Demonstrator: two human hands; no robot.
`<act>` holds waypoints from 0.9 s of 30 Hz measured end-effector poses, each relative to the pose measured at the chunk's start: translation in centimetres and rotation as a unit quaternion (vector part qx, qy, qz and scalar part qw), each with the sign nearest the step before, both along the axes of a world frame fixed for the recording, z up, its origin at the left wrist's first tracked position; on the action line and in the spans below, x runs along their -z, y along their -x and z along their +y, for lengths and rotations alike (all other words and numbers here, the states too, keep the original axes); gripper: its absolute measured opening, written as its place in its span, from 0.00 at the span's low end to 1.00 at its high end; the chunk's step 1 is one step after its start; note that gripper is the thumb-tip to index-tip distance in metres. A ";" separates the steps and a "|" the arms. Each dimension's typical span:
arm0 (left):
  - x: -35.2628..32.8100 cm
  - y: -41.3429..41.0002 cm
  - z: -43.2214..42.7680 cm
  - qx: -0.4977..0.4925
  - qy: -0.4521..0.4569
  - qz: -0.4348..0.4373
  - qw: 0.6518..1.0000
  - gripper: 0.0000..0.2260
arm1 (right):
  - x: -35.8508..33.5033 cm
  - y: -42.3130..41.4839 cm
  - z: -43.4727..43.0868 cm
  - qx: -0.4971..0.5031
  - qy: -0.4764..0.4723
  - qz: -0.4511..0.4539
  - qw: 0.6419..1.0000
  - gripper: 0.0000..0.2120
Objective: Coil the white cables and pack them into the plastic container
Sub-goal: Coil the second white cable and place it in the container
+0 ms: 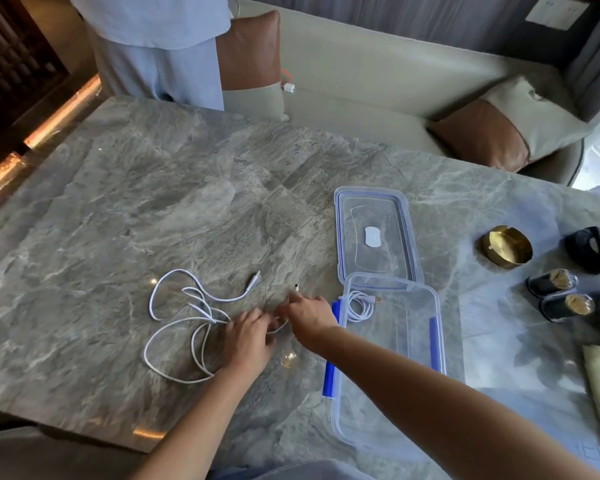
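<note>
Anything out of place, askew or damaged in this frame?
Nothing looks damaged or spilled. The loose white cable lies in untidy loops on the marble table, both hands (left hand, right hand) on it. One coiled cable already sits in the plastic container; its lid lies beside it.

My two hands (pixel 246 337) (pixel 310 317), two white cables (pixel 187 317) (pixel 359 306), one plastic container (pixel 437 344), one lid (pixel 414 251), one brass dish (pixel 506 249), two small jars (pixel 551 280) (pixel 567 306).

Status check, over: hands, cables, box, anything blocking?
Both hands, left and right, on the loose cable. One coiled cable in the open box; lid off behind it. Nothing blocking.
</note>
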State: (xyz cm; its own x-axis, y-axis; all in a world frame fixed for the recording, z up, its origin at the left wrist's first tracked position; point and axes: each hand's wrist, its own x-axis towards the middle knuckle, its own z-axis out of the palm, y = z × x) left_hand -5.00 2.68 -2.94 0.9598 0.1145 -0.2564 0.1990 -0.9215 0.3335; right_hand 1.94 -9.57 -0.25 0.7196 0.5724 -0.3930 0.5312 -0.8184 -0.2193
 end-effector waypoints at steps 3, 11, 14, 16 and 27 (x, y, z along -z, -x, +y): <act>0.1 0.0 0.3 -0.010 0.000 -0.004 1.000 0.06 | 0.2 0.1 0.2 -0.009 0.003 -0.007 1.000 0.17; -0.6 0.6 1.6 -0.051 0.077 -0.069 0.993 0.02 | -0.1 -0.2 0.0 -0.016 -0.072 0.001 0.997 0.07; -0.9 1.2 2.7 -0.066 0.113 -0.096 0.987 0.02 | -0.7 -0.5 -0.2 0.020 -0.105 0.020 0.994 0.08; -1.2 1.5 3.3 -0.068 0.123 -0.109 0.984 0.02 | -1.3 -0.8 -0.4 0.047 -0.130 0.037 0.990 0.09; -6.0 1.1 4.1 -0.089 0.069 -0.193 0.975 0.01 | -6.8 -2.0 -1.0 0.281 -0.450 0.406 0.744 0.08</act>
